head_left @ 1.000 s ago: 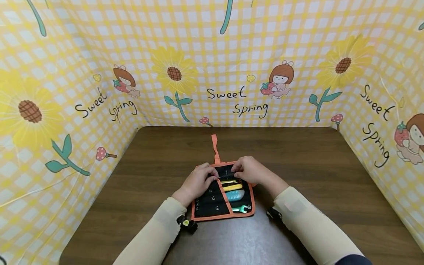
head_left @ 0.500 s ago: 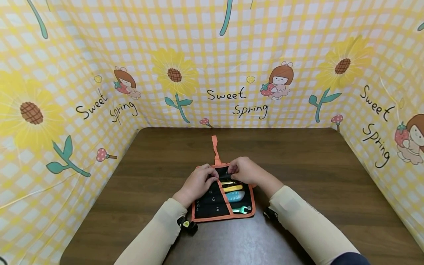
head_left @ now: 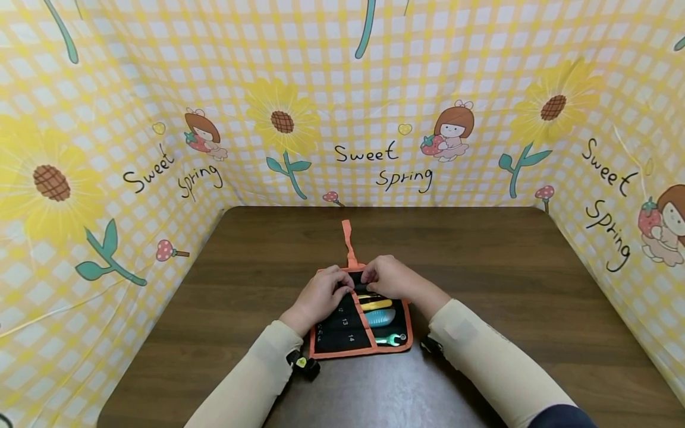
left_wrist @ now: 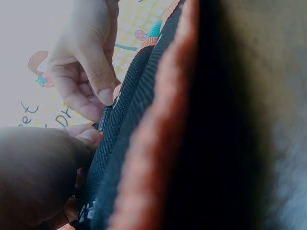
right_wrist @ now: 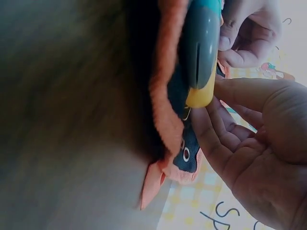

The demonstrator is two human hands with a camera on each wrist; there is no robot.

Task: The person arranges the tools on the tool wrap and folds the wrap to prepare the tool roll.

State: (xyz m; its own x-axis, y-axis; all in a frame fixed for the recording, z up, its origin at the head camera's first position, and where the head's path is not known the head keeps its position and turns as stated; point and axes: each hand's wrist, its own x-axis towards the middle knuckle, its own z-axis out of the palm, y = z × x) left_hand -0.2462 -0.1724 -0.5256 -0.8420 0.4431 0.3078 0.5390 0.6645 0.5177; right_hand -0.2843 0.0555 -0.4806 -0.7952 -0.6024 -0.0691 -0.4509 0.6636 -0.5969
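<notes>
A black tool roll (head_left: 334, 342) with orange edging lies unrolled on the table. My left hand (head_left: 321, 297) pinches the orange-trimmed pocket edge near its top. My right hand (head_left: 393, 277) is just right of it, thumb and fingers curled together over the upper pockets, seemingly around a slim tool mostly hidden by the fingers. Below sit a yellow handle (head_left: 377, 304), a teal-and-grey handle (head_left: 380, 317) and a green open-end wrench (head_left: 393, 339), each in a pocket. In the right wrist view, the right fingertips (right_wrist: 204, 129) are beside the yellow handle's end.
An orange strap (head_left: 347, 241) stretches from the roll's top toward the back of the brown wooden table (head_left: 481, 255). Yellow checked cloth walls (head_left: 369, 107) enclose the table at the back and both sides. Black wrist cameras (head_left: 304, 364) are strapped to the sleeves.
My right hand has slid left along the upper pockets, closer to the left hand. The left hand has kept its pinch on the pocket edge.
</notes>
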